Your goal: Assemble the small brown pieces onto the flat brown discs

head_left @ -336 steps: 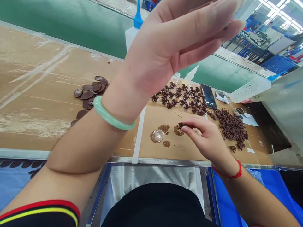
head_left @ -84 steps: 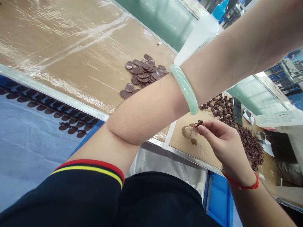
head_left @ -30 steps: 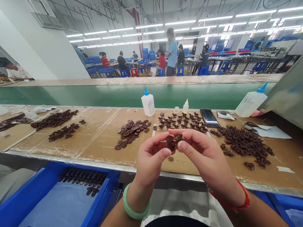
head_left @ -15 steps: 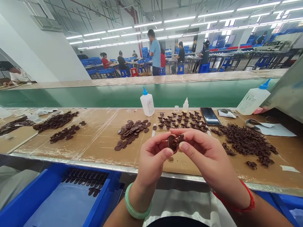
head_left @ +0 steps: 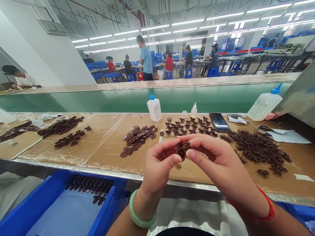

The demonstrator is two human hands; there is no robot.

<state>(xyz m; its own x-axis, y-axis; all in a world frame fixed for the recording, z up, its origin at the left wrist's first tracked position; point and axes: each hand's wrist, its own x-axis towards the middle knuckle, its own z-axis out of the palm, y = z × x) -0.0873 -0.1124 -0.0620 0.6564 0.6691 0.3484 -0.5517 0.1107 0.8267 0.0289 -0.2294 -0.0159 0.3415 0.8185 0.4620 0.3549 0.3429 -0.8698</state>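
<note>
Between thumb and fingers, my left hand (head_left: 159, 160) grips a brown oval disc (head_left: 180, 150), tilted up on its edge. My right hand (head_left: 211, 155) pinches a small brown horse figure (head_left: 187, 146) against that disc; the fingers partly cover both pieces. Just beyond my hands stand rows of horse figures (head_left: 189, 126). A heap of loose oval discs (head_left: 139, 137) lies to their left. On the right is a tangled pile of brown figures (head_left: 258, 150).
Behind the discs stands a white bottle with a blue nozzle (head_left: 154, 108), and near it a small dropper bottle (head_left: 194, 110). A phone (head_left: 219, 122) lies at the right. Below the table's front edge, a blue bin (head_left: 118, 193) holds rows of finished-looking pieces. People work in the background.
The horse figure and disc are pressed more closely together, and the disc has turned slightly. My view has shifted a little. A standing person in blue has moved left in the background.
</note>
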